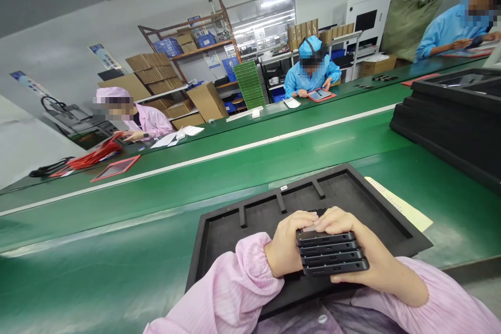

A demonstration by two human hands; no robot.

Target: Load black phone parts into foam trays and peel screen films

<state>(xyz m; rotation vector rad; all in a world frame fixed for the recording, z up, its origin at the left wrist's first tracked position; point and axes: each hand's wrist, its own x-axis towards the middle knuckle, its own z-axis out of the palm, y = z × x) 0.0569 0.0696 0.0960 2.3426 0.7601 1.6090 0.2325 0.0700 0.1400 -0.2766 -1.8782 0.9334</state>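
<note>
Between my two hands is a stack of several black phone-like frames (332,254), their edges with small port holes turned toward me. My left hand (287,242) presses on the left side, its fingers over the top. My right hand (364,242) wraps the right side, with fingers on top and the thumb beneath. Under the stack lies a black foam tray (223,240) with raised dividers along its far side and a small white label. My hands cover part of the tray and the top of the stack.
A yellow printed sheet (403,206) sticks out beside the tray on the green workbench (117,266). Stacked black trays (450,130) stand at the right. Across the bench, co-workers in pink (152,120) and blue (291,81) handle red-edged items. Shelves with cartons (152,73) stand behind.
</note>
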